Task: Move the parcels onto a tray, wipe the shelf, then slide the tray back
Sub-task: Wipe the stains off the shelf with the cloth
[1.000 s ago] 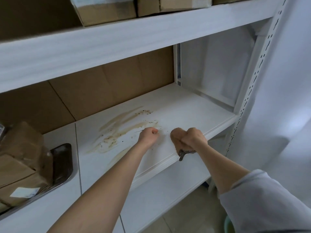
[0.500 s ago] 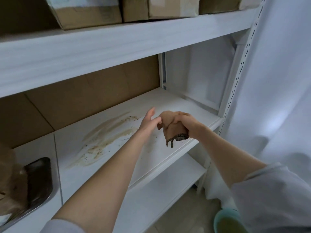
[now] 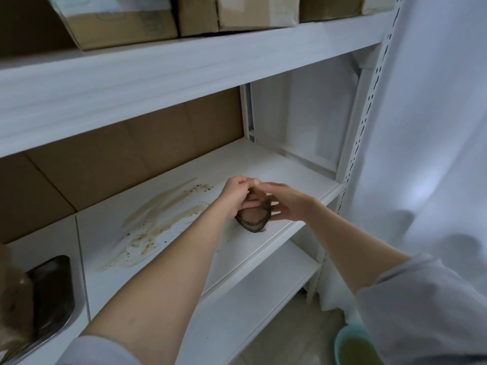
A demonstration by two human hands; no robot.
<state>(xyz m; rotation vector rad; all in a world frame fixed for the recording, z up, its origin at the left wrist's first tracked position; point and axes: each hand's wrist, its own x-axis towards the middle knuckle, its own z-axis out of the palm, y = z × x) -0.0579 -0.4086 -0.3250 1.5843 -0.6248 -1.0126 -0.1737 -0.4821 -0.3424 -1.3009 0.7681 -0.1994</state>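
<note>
A brown cloth point(image 3: 253, 217) with a dark patterned edge hangs between my two hands above the white shelf point(image 3: 276, 164). My left hand point(image 3: 237, 196) grips the cloth's upper part with curled fingers. My right hand point(image 3: 286, 204) touches the cloth from the right, its fingers spread and fairly straight. A brown smeared stain point(image 3: 158, 222) with dark specks lies on the shelf to the left of my hands. At the far left, a metal tray point(image 3: 56, 299) holds brown parcels point(image 3: 13, 306), mostly cut off by the frame edge.
Cardboard boxes point(image 3: 118, 19) stand on the upper shelf. A cardboard sheet point(image 3: 137, 146) backs the middle shelf. A lower shelf point(image 3: 253, 301) lies beneath. The slotted upright post point(image 3: 365, 122) stands at right, next to a white curtain point(image 3: 434, 127). A teal bowl point(image 3: 353, 346) sits on the floor.
My right hand gripped the bunched cloth; now its fingers have spread and my left hand has taken hold of the cloth. The view shifted right, pushing the tray to the edge.
</note>
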